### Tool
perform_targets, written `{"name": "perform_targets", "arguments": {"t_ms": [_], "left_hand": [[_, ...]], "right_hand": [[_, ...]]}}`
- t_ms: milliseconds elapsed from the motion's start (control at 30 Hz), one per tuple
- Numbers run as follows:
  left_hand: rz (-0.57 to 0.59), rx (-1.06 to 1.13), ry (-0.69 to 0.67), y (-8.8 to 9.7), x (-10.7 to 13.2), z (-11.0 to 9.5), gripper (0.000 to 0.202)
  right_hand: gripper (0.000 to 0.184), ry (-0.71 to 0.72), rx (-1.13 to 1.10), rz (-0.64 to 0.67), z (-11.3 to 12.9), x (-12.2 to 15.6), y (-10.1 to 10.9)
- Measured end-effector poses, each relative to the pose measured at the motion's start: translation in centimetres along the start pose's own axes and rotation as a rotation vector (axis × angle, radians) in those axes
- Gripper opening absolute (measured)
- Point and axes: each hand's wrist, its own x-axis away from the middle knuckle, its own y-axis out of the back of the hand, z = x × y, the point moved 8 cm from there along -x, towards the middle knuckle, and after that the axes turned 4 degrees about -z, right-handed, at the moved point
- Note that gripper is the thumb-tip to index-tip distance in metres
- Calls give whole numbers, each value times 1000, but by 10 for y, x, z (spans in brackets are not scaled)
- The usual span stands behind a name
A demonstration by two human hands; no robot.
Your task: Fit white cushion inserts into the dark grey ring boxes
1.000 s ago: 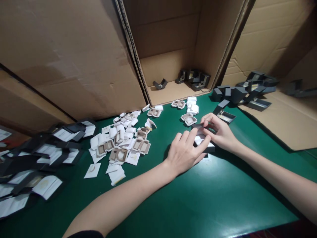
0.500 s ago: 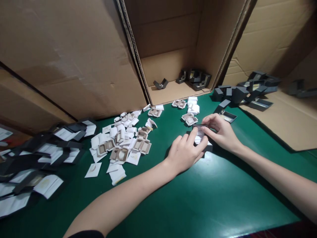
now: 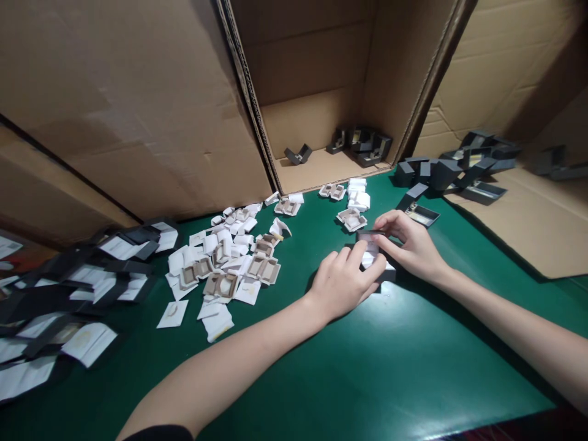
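A small black hinged box (image 3: 388, 274) stands on the green table between my hands, its lid raised and a white lining (image 3: 368, 260) inside. My left hand (image 3: 345, 277) is closed over the near left side of the box, its fingertips reaching onto the white lining. The upper edge of the lid (image 3: 367, 234) is pinched between the thumb and fingers of my right hand (image 3: 410, 245). My left fingers hide much of the inside. Just beyond the box lies a folded white-and-grey insert (image 3: 351, 220).
To the left spreads a pile of white and grey inserts (image 3: 225, 257); further left are several black boxes with white pieces (image 3: 92, 282). More black boxes (image 3: 445, 174) lie at the right, beside a cardboard flap (image 3: 528, 226). An open carton (image 3: 312, 177) at the back holds several black boxes.
The lid and the box between my hands have shifted very slightly. Both hands keep nearly the same place and hold.
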Motion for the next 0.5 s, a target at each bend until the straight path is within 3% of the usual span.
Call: {"name": "perform_targets", "arguments": {"t_ms": [500], "left_hand": [[3, 20, 16, -3, 1, 1, 39]], "right_hand": [[12, 55, 92, 16, 6, -2, 2]]}}
